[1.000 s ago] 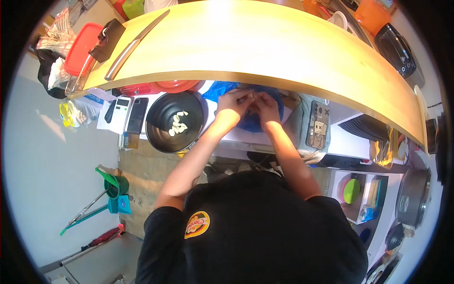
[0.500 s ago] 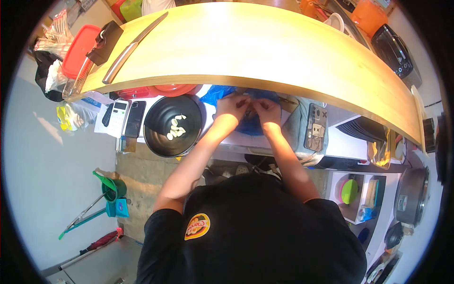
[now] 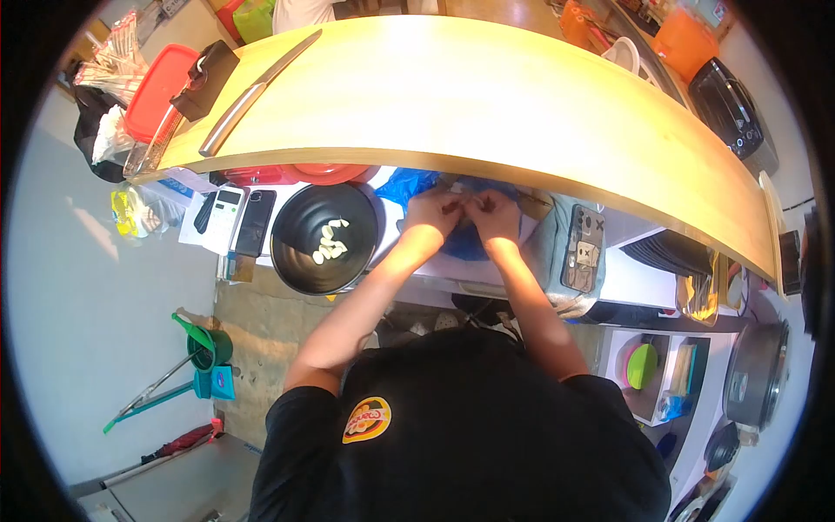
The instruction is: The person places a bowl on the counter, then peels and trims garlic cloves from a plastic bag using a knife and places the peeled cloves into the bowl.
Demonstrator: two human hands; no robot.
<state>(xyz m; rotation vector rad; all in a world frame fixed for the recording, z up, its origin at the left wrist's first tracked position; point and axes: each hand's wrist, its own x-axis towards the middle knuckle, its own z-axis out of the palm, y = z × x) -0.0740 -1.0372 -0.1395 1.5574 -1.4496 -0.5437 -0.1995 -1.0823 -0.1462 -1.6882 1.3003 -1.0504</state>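
Observation:
My left hand point(image 3: 431, 215) and my right hand point(image 3: 494, 217) meet over a blue plastic bag point(image 3: 407, 184), fingertips pinched close together. Whatever small thing lies between the fingers is too small and shaded to make out. To the left of my hands stands a black bowl point(image 3: 294, 248) holding several pale peeled garlic cloves point(image 3: 327, 247). Part of the bag is hidden beneath my hands and under the edge of the wooden shelf point(image 3: 487, 96).
A kitchen knife point(image 3: 252, 96) lies on the raised shelf. Left of the bowl are a calculator point(image 3: 226, 209) and a dark phone point(image 3: 255, 222). Another phone point(image 3: 583, 248) rests on a grey cloth point(image 3: 557, 287) at the right. Dark plates point(image 3: 668, 252) stand farther right.
The view has tilted slightly, so the counter and shelf sit a little lower. My hands stay together over the blue bag, fingers slightly shifted. The cloves in the bowl look unchanged.

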